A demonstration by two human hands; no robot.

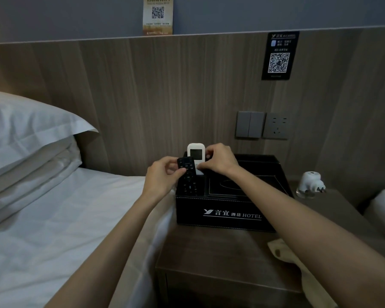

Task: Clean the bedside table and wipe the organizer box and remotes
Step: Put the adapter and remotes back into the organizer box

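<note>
Black organizer box is set at the far side of the surface. Two remotes are stood upright in its left compartment. The black remote is pinched near its top by the left hand. The white remote, just behind it, is gripped by the right hand. A pale cloth is laid at the near right, partly hidden by the right forearm.

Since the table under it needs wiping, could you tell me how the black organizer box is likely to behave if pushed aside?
The organizer box looks stiff, with straight walls, so it should probably slide in one piece. Its wide, low shape makes tipping unlikely. The black remote and white remote standing in it may lean or rattle.
</note>
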